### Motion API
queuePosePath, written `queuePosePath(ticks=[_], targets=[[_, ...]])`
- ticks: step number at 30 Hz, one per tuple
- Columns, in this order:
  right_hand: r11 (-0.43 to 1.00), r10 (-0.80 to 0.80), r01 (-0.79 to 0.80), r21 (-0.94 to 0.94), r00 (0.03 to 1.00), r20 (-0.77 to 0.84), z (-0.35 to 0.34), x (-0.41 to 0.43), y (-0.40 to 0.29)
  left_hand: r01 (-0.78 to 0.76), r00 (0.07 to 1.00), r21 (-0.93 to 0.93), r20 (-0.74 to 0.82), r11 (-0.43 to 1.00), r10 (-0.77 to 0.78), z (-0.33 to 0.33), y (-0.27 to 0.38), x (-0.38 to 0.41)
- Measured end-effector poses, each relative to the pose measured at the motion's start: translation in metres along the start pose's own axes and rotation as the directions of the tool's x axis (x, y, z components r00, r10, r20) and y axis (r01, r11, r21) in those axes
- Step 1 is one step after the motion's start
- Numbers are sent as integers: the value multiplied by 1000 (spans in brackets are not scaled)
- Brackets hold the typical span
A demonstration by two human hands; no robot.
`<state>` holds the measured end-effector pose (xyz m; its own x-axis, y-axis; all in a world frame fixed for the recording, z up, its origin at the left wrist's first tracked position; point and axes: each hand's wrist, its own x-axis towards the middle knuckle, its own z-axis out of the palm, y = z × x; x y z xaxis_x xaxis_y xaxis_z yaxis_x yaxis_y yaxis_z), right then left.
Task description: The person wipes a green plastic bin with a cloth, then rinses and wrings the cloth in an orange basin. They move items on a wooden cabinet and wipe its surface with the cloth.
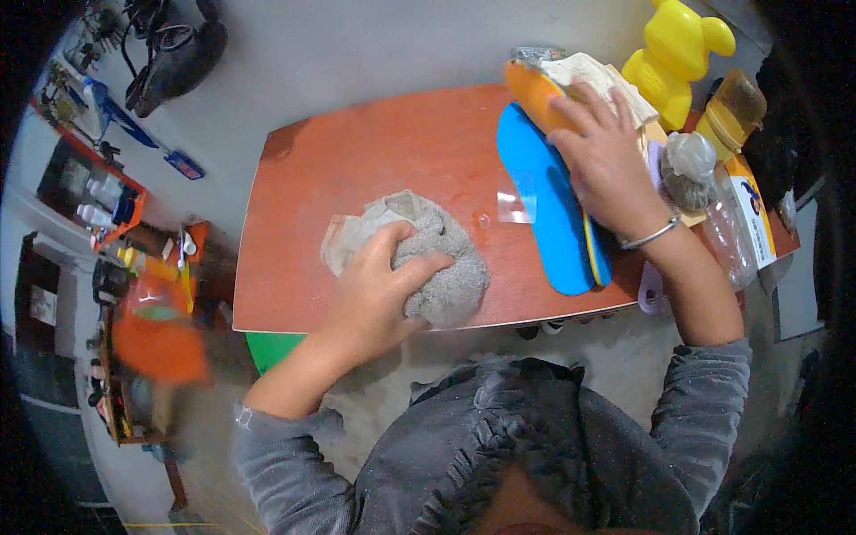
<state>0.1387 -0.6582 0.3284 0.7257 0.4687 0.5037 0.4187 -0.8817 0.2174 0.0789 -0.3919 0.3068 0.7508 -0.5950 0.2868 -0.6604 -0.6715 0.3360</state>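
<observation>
My left hand [381, 277] grips a crumpled grey terry cloth [451, 267] on the reddish-brown tabletop [321, 167], thumb and index finger spread over its top. A paler, stained part of the cloth [341, 241] sticks out to the left. At the far right of the table my right hand [602, 154], with a metal bangle at its wrist, reaches over an orange foam piece [535, 93], perhaps an insole's underside. Its fingertips lie near a folded cream cloth [588, 70]; whether they grip anything is unclear. A blue shoe insole [545, 200] lies flat beside it, overlapping another yellow-edged insole [595, 257].
A small clear plastic piece [517, 206] lies by the insole. Rightward are a yellow bear-shaped figure [675, 53], a yellow tub [729, 117], a plastic-wrapped bundle [689, 170], a clear bottle [729, 234] and a printed box [752, 210]. A green stool [274, 348] shows below the table's left edge.
</observation>
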Motion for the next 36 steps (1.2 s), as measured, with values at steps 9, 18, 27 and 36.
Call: queuePosePath(ticks=[9,18,27,36], targets=[[925,-283,220,311,943,174,29,-8,-20,-184,981,-48,60,982,187,28,37,20],[880,-300,226,418,946,121,27,-3,-19,240,970,214,-97,947,-223,-4,6,-43],[826,-342,303,474,940,-4,20,0,-16,196,884,250,-464,948,-60,-25,8,-22],[882,-284,218,418,953,101,10,2,-27,-34,998,20,57,999,33,9,-14,27]])
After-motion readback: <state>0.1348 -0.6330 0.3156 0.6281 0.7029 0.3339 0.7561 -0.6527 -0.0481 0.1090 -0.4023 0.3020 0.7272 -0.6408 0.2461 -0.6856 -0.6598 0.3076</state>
